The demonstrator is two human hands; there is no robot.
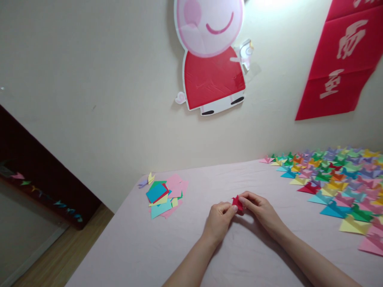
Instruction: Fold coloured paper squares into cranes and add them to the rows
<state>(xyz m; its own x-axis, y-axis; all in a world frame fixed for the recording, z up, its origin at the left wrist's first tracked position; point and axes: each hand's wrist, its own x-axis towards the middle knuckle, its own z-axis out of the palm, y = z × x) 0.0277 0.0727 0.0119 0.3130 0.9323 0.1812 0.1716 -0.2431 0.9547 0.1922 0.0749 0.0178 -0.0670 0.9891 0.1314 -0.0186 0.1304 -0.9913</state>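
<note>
- Bare forearms [191,261] end in left hand [218,221] and right hand [261,208], both pinching 1 small red folded-paper piece [237,203].
- Piece: between fingertips, above pale pink cloth [119,247].
- Probably light, easily crushed; best held by folded edges.

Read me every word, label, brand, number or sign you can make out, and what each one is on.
Red wall banner: pale brush-style characters, two in full and one cut off by the frame's top edge; too blurred and slanted for me to quote reliably.
Cartoon cutout: no legible text.
Red folded paper in the fingers, loose paper sheets and folded paper pieces: none visible.
</note>
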